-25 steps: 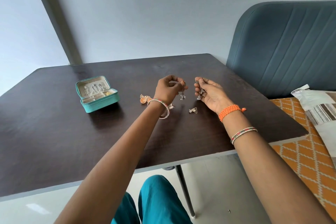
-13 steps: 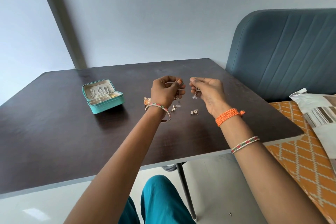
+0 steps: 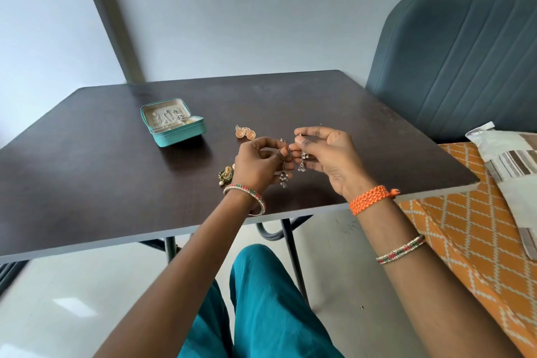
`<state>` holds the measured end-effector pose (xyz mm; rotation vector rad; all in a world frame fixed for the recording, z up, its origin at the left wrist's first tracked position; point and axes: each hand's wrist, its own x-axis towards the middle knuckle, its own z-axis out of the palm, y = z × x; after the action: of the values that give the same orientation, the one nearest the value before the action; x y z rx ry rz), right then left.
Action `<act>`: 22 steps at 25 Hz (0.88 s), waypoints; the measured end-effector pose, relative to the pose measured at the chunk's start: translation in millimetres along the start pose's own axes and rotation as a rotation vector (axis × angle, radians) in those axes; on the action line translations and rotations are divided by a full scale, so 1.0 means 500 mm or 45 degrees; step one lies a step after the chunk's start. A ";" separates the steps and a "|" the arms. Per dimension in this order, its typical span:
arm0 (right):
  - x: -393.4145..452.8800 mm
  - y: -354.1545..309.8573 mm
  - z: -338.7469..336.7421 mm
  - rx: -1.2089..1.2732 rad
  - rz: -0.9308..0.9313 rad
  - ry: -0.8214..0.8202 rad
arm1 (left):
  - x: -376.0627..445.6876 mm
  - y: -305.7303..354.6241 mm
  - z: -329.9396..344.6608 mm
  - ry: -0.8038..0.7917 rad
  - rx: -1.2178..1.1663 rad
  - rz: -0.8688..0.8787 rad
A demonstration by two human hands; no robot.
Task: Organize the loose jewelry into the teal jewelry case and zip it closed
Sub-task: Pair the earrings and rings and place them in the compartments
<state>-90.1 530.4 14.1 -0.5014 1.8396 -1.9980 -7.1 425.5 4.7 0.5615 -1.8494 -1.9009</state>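
The teal jewelry case (image 3: 179,136) lies open on the dark table (image 3: 101,171), left of centre, with several small pieces in its cream lining. My left hand (image 3: 255,163) pinches a silver dangling earring (image 3: 284,176) that hangs above the table. My right hand (image 3: 328,154) pinches a second silver earring (image 3: 302,164), fingertips almost touching the left hand's. A pair of round orange-gold earrings (image 3: 245,133) lies between the case and my hands. A green and gold piece (image 3: 226,174) lies beside my left wrist, partly hidden.
A blue-grey padded seat back (image 3: 465,61) stands to the right of the table. An orange patterned cushion (image 3: 465,227) and a striped pillow (image 3: 511,166) lie at the right. My teal-clad legs (image 3: 261,299) are under the table's near edge.
Both hands rose off the table and drew toward me, each with a silver earring now dangling. The view shifted, so the orange-gold earrings and the green piece show clear of my left hand.
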 end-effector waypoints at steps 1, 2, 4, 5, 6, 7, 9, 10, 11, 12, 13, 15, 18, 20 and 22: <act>-0.006 0.001 -0.002 0.016 0.020 -0.010 | -0.005 -0.002 -0.002 -0.001 0.013 0.000; -0.012 0.001 -0.005 0.031 0.037 -0.027 | -0.010 -0.003 -0.003 -0.005 0.023 -0.004; -0.020 0.001 -0.011 0.016 0.060 -0.065 | -0.022 -0.006 -0.005 -0.010 0.048 -0.001; -0.022 0.002 -0.014 -0.009 0.067 -0.076 | -0.027 -0.007 -0.006 -0.004 0.067 0.014; -0.022 0.004 -0.016 -0.031 0.072 -0.080 | -0.030 -0.007 -0.007 0.006 0.087 0.034; -0.022 0.006 -0.017 -0.045 0.079 -0.081 | -0.032 -0.006 -0.008 0.017 0.099 0.051; -0.022 0.008 -0.015 -0.047 0.088 -0.089 | -0.033 -0.003 -0.009 0.035 0.097 0.062; -0.022 0.009 -0.014 -0.043 0.089 -0.103 | -0.032 -0.002 -0.009 0.043 0.096 0.065; -0.023 0.008 -0.013 -0.039 0.087 -0.122 | -0.030 -0.001 -0.009 0.051 0.092 0.069; -0.023 0.007 -0.014 -0.036 0.087 -0.140 | -0.029 0.000 -0.010 0.057 0.079 0.072; -0.025 0.005 -0.015 -0.031 0.088 -0.153 | -0.029 0.002 -0.011 0.060 0.058 0.076; -0.030 0.000 -0.020 -0.003 0.086 -0.163 | -0.033 0.003 -0.013 0.059 0.029 0.078; -0.037 0.000 -0.028 -0.007 0.072 -0.163 | -0.043 0.002 -0.013 0.032 0.015 0.036; -0.042 0.009 -0.024 -0.086 0.076 -0.152 | -0.042 -0.006 -0.012 0.038 0.007 -0.034; -0.043 0.027 -0.018 -0.191 0.062 -0.119 | -0.037 -0.018 -0.009 0.067 0.016 -0.112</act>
<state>-75.6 548.2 -0.2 -0.5768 1.9336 -1.7835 10.6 432.3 -4.7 0.7008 -1.8324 -1.9128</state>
